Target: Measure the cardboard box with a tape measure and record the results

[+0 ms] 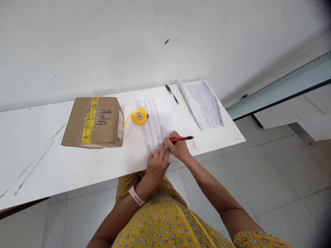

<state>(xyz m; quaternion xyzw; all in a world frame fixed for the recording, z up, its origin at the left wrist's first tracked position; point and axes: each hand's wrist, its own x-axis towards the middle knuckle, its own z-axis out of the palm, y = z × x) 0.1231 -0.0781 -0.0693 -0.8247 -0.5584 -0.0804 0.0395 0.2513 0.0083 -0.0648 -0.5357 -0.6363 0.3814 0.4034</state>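
the left hand (pixel 156 165), a pale watch (pixel 136 196) on its wrist, lies flat and released on the near end of the printed sheet (pixel 168 119), fingers pinning the paper right at the front edge of the bench (pixel 64 165). touching it, the right hand (pixel 179 148) is clenched round a red pen (pixel 183 138). the tip seems to meet the lowest rows of print, though the fingers hide it. to write cleanly here, i judge the left hand should press the paper down, since the sheet's near end sits at the bench edge and could slide off, and the writing wrist has little bench under it. past the hands the sheet is blank on its right side, and there is open bench beyond for pushing it farther in. a yellow tape measure (pixel 139 116) rests on the sheet's left margin, with a taped cardboard box (pixel 94 121) just left of it. farther back lie a black pen (pixel 171 93) and a second folded paper (pixel 205 103), near the right corner by the wall (pixel 103 41).
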